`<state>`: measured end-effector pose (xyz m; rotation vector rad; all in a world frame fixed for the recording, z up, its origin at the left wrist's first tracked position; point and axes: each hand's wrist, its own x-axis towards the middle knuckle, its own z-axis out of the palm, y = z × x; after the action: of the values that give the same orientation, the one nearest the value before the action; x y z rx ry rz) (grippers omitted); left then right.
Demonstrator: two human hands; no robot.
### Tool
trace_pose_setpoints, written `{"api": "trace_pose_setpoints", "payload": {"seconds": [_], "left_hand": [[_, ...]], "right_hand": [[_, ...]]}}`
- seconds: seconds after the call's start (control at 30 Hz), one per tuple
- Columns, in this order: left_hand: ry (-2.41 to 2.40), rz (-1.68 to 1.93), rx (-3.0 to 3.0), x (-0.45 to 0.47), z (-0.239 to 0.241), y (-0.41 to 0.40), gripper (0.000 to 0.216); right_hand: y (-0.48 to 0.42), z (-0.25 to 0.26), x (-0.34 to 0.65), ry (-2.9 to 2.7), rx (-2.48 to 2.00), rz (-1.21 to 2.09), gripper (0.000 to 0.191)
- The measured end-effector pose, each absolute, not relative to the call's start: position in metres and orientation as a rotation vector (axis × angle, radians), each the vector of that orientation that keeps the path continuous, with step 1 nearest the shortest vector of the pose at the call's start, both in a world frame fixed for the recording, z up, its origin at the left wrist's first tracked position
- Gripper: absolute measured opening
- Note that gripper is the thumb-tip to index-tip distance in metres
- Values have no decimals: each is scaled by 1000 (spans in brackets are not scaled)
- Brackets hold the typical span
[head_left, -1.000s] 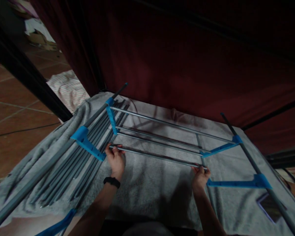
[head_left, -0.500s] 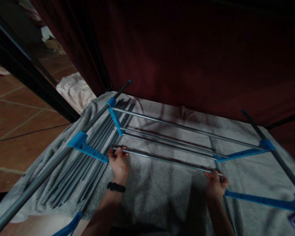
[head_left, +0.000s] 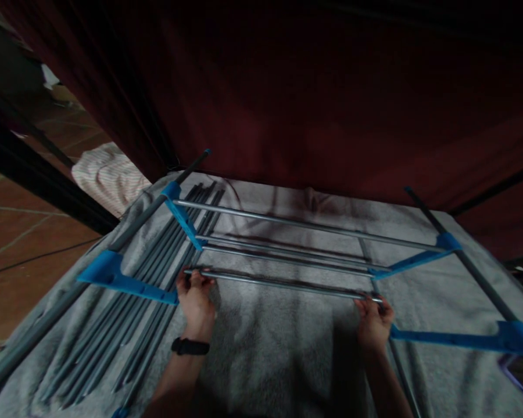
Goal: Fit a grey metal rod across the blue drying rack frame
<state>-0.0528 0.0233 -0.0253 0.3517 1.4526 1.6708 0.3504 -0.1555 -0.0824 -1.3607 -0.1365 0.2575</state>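
Observation:
A thin grey metal tube (head_left: 283,284) stretches level between my two hands. My left hand (head_left: 197,296), with a black band on the wrist, grips its left end near a blue plastic bracket (head_left: 128,281). The tube's right end is pinched in my right hand (head_left: 373,319), close above the tip of the right blue bracket (head_left: 453,339). Behind, a far left bracket (head_left: 183,215) and a far right bracket (head_left: 418,262) are joined by three crossbars, the upper crossbar (head_left: 305,222) among them. Thicker side poles, a left pole (head_left: 39,334) and a right pole (head_left: 483,281), carry the brackets.
Several loose grey tubes (head_left: 126,313) lie in a bundle on the grey blanket (head_left: 279,342) at left. A dark red curtain (head_left: 287,116) hangs behind. Black frame bars (head_left: 47,174) and a tiled floor (head_left: 17,232) are at the left.
The view has shifted, so the frame and blanket appear further left. Both hands still hold the tube, which stays in front of the other crossbars.

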Motion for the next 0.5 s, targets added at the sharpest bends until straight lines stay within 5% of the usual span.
{"api": "trace_pose_setpoints", "payload": {"seconds": [0.5], "left_hand": [[1494,1712,456,-61,-41,39,41]], "right_hand": [[-155,-78,342,-144,-1354,326,67]]}}
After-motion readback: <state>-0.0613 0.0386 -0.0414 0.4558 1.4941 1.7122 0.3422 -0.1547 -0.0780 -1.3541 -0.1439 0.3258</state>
